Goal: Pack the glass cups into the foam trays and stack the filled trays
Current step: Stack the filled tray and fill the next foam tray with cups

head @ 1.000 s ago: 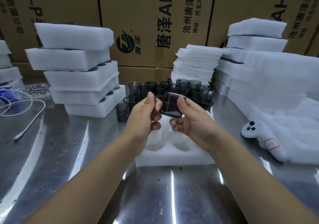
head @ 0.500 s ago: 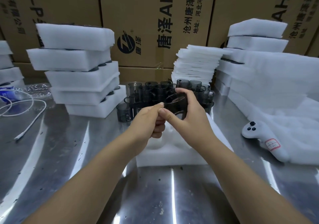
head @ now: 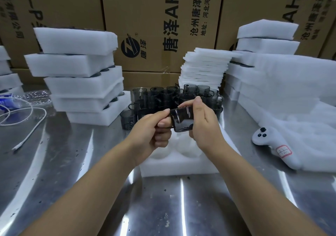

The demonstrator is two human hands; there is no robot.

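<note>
Steel desk (head: 163,208) before cartons (head: 145,8). Above the foam tray (head: 178,166), left hand (head: 151,132) pinches the glass cup (head: 181,119) by its handle and right hand (head: 207,128) grips its body. Likely light, rigid, slippery, fragile.

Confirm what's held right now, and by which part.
One dark glass cup, in both hands. The left hand pinches its handle; the right hand grips the cup's body, with fingers above and below it.
</note>
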